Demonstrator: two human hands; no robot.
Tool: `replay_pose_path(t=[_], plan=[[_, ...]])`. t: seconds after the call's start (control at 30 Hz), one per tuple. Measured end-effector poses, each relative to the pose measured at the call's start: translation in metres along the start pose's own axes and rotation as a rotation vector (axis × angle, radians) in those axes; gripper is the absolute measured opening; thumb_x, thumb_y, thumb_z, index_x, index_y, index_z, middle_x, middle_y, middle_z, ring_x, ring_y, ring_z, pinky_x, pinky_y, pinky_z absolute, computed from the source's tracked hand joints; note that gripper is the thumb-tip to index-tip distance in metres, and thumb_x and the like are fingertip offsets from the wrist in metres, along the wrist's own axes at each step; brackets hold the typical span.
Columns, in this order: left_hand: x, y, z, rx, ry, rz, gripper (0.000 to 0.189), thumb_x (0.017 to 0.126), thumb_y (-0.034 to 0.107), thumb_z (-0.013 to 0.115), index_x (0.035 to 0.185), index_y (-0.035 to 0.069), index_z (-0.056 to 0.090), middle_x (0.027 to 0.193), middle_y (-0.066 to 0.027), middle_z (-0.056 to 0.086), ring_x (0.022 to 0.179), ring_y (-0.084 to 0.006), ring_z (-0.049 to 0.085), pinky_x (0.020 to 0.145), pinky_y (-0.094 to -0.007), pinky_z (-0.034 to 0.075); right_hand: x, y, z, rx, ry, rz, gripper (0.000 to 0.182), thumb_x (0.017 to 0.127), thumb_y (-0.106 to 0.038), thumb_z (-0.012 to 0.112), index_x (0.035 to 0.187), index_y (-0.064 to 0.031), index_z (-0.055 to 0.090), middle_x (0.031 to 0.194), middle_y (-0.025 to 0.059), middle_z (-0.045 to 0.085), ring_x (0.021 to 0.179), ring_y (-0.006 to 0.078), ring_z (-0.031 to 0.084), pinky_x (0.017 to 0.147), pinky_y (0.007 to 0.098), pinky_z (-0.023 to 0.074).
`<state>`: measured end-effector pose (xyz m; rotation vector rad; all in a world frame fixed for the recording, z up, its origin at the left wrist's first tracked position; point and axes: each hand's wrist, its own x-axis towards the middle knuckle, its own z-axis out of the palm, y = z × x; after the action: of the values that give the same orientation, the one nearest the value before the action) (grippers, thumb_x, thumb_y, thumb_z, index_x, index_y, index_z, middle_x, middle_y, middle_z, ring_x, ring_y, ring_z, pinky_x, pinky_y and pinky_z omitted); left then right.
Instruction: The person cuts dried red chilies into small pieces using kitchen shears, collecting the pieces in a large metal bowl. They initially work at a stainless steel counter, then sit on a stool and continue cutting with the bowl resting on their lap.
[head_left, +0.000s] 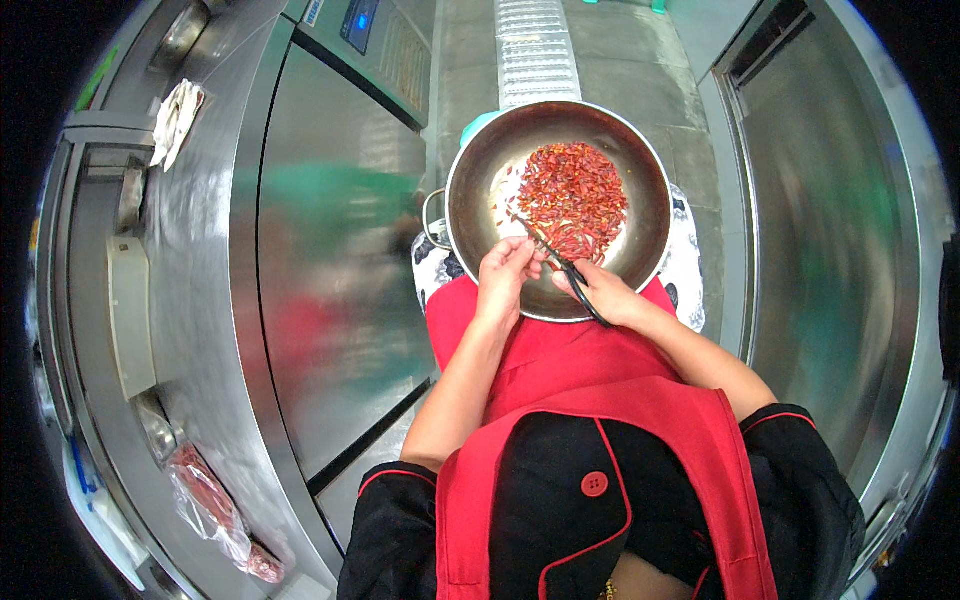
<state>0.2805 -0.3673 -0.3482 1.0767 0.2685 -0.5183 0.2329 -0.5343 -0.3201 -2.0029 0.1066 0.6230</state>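
Observation:
A wide metal wok (648, 214) with a pale rim and a loop handle on its left rests over my lap. Cut dried red chilies (574, 184) lie heaped inside, with pale seeds scattered at the heap's left. My right hand (600, 289) grips black-handled scissors (571, 274), whose blades point up and left over the chilies. Beside the blades, my left hand (506, 274) has its fingertips pinched together over the near side of the wok. What looks like a dried chili is between them, mostly hidden by the fingers.
To the left stands a steel counter (199, 300) bearing a white cloth (178, 124), a pale plastic bin (131, 315) and bagged meat (210, 495). A steel cabinet (825, 225) is at the right. Beyond the wok, a metal drain grate (534, 56) crosses the tiled floor.

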Motion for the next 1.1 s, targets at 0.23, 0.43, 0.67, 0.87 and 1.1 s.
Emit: replay_pose_path(t=[0.23, 0.43, 0.67, 0.87, 1.1], plan=[[-0.003, 0.002, 0.004, 0.01, -0.007, -0.035, 0.013, 0.088, 0.015, 0.054, 0.092, 0.002, 0.056, 0.077, -0.0047, 0.059, 0.064, -0.0116, 0.052, 0.061, -0.0236, 0.043, 0.006, 0.01, 0.0, 0.042, -0.02, 0.008, 0.059, 0.086, -0.053, 0.046, 0.092, 0.0049, 0.055, 0.084, 0.0251, 0.059, 0.085, 0.0322, 0.059, 0.077, 0.0386, 0.0437], [-0.003, 0.002, 0.002, 0.017, 0.0, -0.05, 0.012, 0.088, 0.014, 0.054, 0.089, 0.002, 0.056, 0.075, -0.0048, 0.059, 0.063, -0.0117, 0.052, 0.06, -0.0236, 0.043, 0.0, -0.001, -0.005, 0.166, -0.091, 0.076, 0.055, 0.087, -0.051, 0.048, 0.088, 0.0035, 0.055, 0.073, 0.0155, 0.057, 0.072, 0.0223, 0.056, 0.07, 0.0355, 0.0439], [0.0, 0.004, 0.004, 0.032, 0.057, 0.022, 0.011, 0.088, 0.012, 0.053, 0.088, 0.001, 0.057, 0.075, -0.0053, 0.059, 0.062, -0.0113, 0.051, 0.059, -0.0234, 0.042, 0.001, 0.006, -0.005, 0.242, 0.024, -0.111, 0.056, 0.086, -0.053, 0.048, 0.092, 0.0022, 0.053, 0.078, 0.0098, 0.055, 0.077, 0.0172, 0.051, 0.073, 0.0323, 0.0418], [0.0, 0.002, 0.008, 0.063, 0.047, 0.06, 0.011, 0.088, 0.012, 0.053, 0.088, 0.001, 0.057, 0.075, -0.0048, 0.058, 0.062, -0.0109, 0.051, 0.059, -0.0232, 0.042, 0.009, 0.019, 0.001, 0.199, -0.049, -0.138, 0.061, 0.085, -0.057, 0.043, 0.093, 0.0027, 0.052, 0.078, 0.0117, 0.055, 0.078, 0.0182, 0.051, 0.074, 0.0334, 0.0419], [0.0, 0.001, 0.009, 0.076, 0.026, 0.052, 0.011, 0.088, 0.013, 0.054, 0.089, 0.002, 0.057, 0.074, -0.0046, 0.058, 0.062, -0.0108, 0.051, 0.059, -0.0226, 0.042, 0.005, 0.011, -0.004, 0.129, -0.122, 0.0, 0.059, 0.088, -0.053, 0.042, 0.101, 0.004, 0.051, 0.078, 0.0017, 0.047, 0.074, 0.0119, 0.043, 0.066, 0.0257, 0.0375]])
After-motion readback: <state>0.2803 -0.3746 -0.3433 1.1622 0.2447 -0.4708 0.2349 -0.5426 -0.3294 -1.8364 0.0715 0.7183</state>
